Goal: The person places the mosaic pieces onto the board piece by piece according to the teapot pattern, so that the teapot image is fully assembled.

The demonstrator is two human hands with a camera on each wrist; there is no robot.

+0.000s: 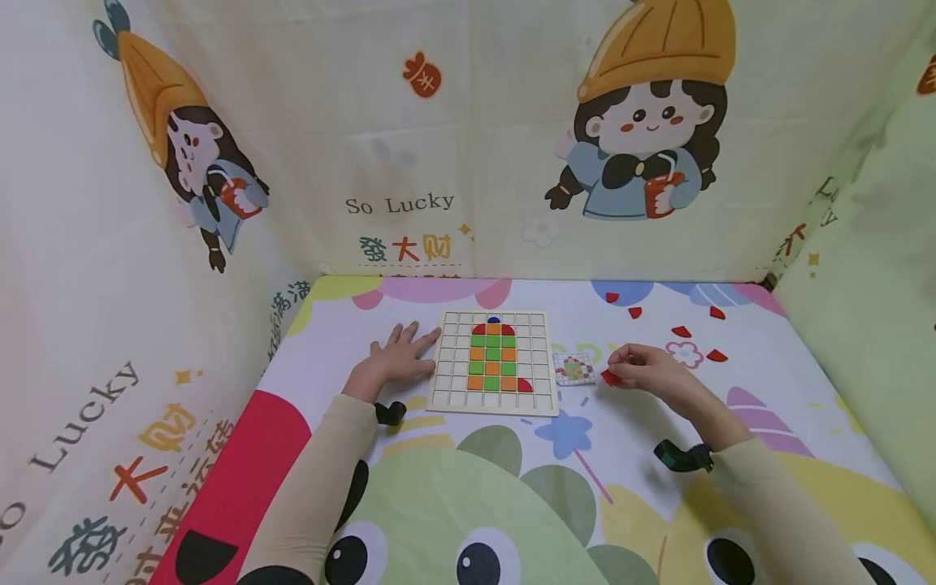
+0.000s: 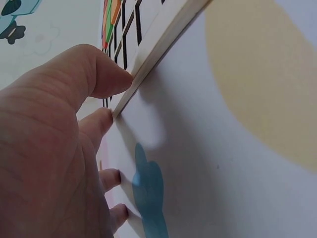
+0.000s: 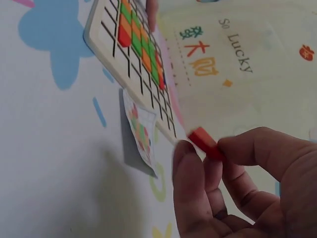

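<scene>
A wooden grid board [image 1: 453, 398] lies on the table with orange and green square tiles [image 1: 493, 355] in a block. Red quarter-round tiles sit at the block's two top corners and at its lower right; a small blue tile [image 1: 494, 320] tops it. My left hand [image 1: 395, 357] is spread, its thumb and index fingertip touching the board's left edge [image 2: 148, 59]. To the right of the pattern card [image 1: 574, 369], my right hand [image 1: 647, 370] pinches a red quarter-round tile [image 3: 205, 143] between thumb and finger, above the table.
Several loose red tiles [image 1: 682, 331] are scattered at the back right of the table. The card lies just right of the board. A printed cloth [image 1: 504, 203] hangs behind the table and on both sides. Each wrist wears a black camera strap [image 1: 683, 457].
</scene>
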